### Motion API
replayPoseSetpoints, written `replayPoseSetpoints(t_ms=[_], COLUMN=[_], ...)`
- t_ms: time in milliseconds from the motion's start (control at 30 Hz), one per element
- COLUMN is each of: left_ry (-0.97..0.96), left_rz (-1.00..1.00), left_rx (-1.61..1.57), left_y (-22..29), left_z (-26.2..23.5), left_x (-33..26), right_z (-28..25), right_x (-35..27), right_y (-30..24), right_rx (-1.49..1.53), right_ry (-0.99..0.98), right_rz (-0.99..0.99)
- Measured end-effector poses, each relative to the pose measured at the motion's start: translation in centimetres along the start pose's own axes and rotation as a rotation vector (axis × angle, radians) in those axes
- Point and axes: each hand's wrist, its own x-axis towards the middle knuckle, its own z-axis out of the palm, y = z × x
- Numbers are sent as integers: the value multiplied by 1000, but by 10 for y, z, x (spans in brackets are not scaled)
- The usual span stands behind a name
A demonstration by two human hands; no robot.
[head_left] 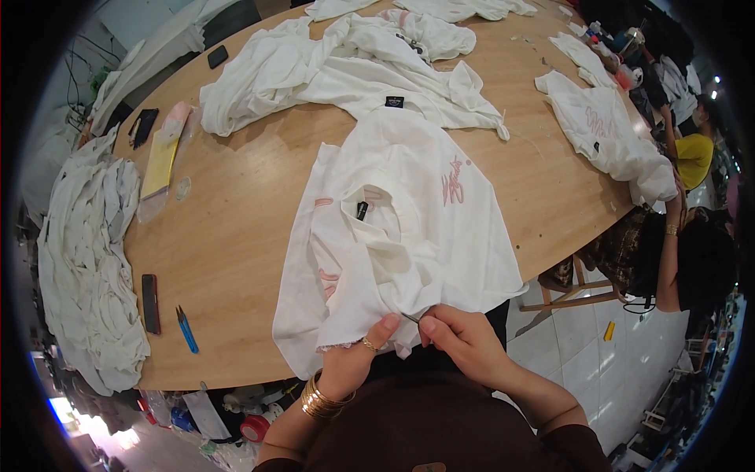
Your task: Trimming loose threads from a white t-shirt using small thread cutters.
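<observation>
While garments [425, 169] strew the table [216, 244], floor tiles [568, 370] gleam.

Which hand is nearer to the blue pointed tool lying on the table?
Left. The left hand is on the white garment, to the right of the blue pointed tool; the right hand is farther right, beyond the left.

Rumpled white garment [421, 248], pink stitching [328, 276], dark neck label [362, 211], at table's [220, 244] near edge, thin dark tool [410, 318] alongside
</observation>
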Motion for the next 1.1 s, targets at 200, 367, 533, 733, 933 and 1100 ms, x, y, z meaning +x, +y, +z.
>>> replayPoseSetpoints(t_ms=[200,367,533,733,933,1100], left_ry=[0,12,-36,-118,-54,-112], left_rz=[-33,-6,-6,-256,-111,-13], left_rx=[52,70,62,-201,-113,-172], left_y=[4,7,5,9,1,-11], left_z=[4,3,1,-3,-5,-8], left_x=[-3,-2,-3,0,-3,-1], right_z=[-5,3,-5,-9,-14,-5], right_x=[0,0,9,11,-12,-15], right_y=[-6,-12,3,-8,-23,-16], right_rx=[126,-69,-363,-274,-149,-161], right_ry=[-19,254,281,273,97,-113], right_rz=[13,-188,-347,-162,-300,-63])
